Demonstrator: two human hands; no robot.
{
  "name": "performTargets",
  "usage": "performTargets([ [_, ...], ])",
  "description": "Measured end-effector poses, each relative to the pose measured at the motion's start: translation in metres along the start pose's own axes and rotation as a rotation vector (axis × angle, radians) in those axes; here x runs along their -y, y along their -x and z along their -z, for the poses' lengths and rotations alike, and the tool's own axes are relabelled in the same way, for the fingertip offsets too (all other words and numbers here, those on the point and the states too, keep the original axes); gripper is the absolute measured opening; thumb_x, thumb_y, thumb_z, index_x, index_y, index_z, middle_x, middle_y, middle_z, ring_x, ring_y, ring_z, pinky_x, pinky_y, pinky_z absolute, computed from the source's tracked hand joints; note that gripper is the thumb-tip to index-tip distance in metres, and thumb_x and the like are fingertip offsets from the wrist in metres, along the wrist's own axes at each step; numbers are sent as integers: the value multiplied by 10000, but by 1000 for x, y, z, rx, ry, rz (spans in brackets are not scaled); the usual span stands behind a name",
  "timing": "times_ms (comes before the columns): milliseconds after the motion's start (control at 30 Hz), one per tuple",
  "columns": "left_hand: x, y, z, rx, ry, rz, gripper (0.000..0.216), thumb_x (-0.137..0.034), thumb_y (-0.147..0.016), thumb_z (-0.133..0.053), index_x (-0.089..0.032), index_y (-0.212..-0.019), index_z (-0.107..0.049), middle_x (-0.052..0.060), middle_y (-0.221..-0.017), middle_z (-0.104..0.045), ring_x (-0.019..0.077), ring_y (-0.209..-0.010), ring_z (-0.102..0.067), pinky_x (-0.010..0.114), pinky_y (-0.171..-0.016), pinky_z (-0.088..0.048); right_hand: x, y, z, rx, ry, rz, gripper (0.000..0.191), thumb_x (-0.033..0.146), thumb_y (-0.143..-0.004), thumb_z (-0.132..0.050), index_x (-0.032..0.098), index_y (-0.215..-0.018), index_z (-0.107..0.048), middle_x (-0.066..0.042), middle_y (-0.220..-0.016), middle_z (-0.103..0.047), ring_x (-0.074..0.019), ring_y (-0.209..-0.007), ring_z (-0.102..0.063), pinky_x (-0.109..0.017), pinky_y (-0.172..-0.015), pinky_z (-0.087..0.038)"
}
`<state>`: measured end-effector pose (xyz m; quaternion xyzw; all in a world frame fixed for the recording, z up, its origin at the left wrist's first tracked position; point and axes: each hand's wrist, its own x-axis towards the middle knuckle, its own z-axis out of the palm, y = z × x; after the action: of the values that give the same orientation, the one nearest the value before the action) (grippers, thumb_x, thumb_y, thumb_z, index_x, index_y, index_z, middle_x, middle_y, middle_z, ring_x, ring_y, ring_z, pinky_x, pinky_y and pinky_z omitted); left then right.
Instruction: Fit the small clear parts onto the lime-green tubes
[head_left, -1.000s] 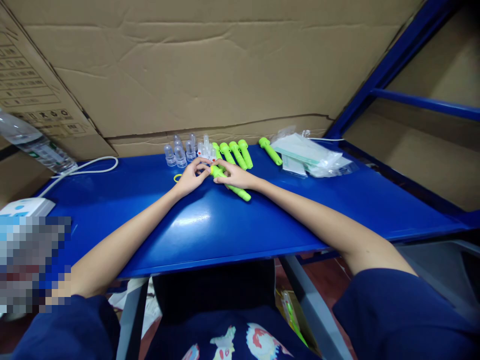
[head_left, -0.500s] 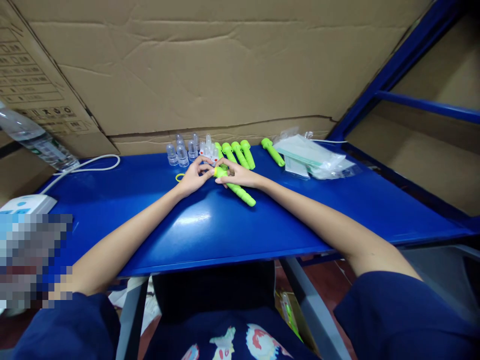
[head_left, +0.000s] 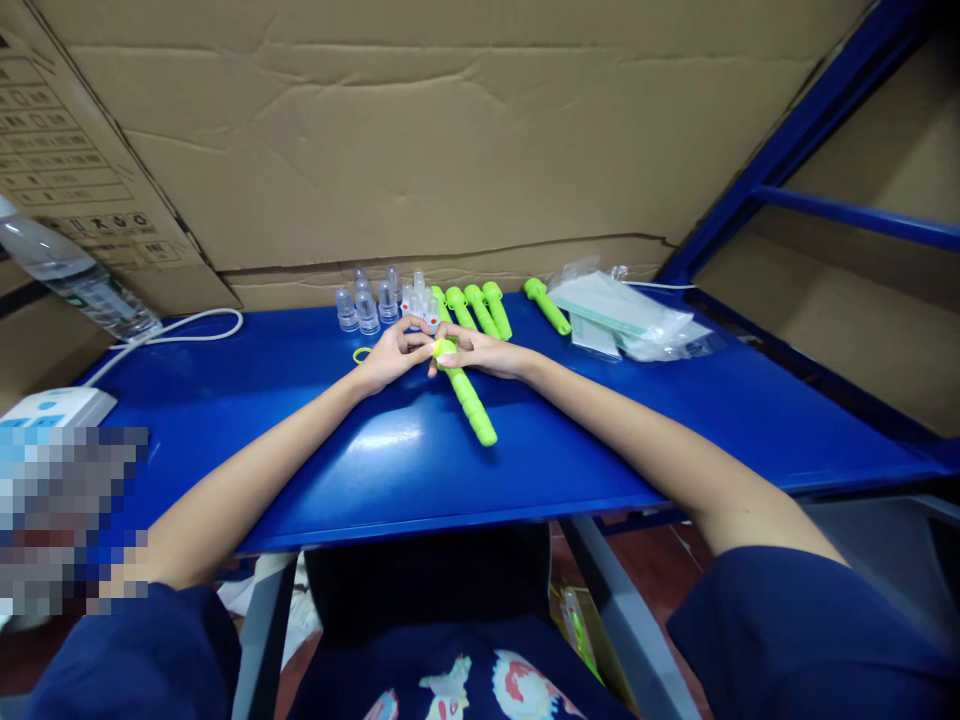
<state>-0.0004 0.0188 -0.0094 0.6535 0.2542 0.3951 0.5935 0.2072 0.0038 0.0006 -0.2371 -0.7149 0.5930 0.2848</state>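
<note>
My right hand (head_left: 480, 353) is closed around the wide head of a lime-green ridged handle (head_left: 472, 408), whose narrow end points down toward me. The fingers of my left hand (head_left: 395, 358) pinch at the same head, where a yellow ring (head_left: 439, 347) shows. Fingers partly hide the head and ring. Just left of my left hand a loose yellow ring (head_left: 361, 355) lies flat. Behind my hands stand several clear plastic domed caps (head_left: 366, 312), a cluster of small white and clear parts with red dots (head_left: 420, 300), and several more green handles (head_left: 480, 310) in a row.
One separate green handle (head_left: 547, 306) lies beside clear plastic bags (head_left: 630, 315) at the right. A water bottle (head_left: 82, 275), a white cable (head_left: 202, 328) and a power strip (head_left: 56, 415) are at the left. Cardboard (head_left: 450, 150) lines the back of the blue table (head_left: 337, 480).
The green handle has swung so that its narrow end points more steeply toward me and slightly left. Both hands stay at its head, with the fingers shifted a little.
</note>
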Motion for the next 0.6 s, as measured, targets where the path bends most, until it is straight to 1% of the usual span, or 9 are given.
performTargets([
  [67, 0, 0, 1, 17, 6, 14, 640, -528, -641, -898, -181, -982, -483, 2, -787, -755, 115, -625, -682, 234, -684, -496, 0, 0, -1, -10, -15, 4, 467, 472, -802, -804, 212, -976, -458, -30, -917, -727, -124, -790, -669, -248, -676, -494],
  [233, 0, 0, 1, -30, 11, -14, 625, -506, -632, -910, -170, -985, -518, 15, -812, -766, 113, -674, -696, 228, -715, -503, -1, -2, -2, -51, -39, 4, 465, 430, -781, -827, 215, -957, -454, -20, -891, -735, -138, -844, -698, -267, -744, -509],
  [433, 1, -2, 0, -42, 28, -34, 619, -512, -638, -906, -163, -999, -544, 34, -864, -771, 119, -690, -694, 242, -710, -515, -6, -6, -4, -110, -64, 23, 509, 414, -737, -863, 216, -937, -439, -9, -857, -740, -124, -818, -699, -221, -669, -492],
  [600, 1, -2, 6, -39, 5, -32, 620, -522, -645, -899, -175, -983, -512, 4, -824, -751, 110, -657, -685, 229, -682, -507, -10, -9, -7, -172, -89, 54, 581, 399, -702, -887, 241, -938, -381, 43, -774, -702, -123, -769, -712, -210, -632, -504],
])
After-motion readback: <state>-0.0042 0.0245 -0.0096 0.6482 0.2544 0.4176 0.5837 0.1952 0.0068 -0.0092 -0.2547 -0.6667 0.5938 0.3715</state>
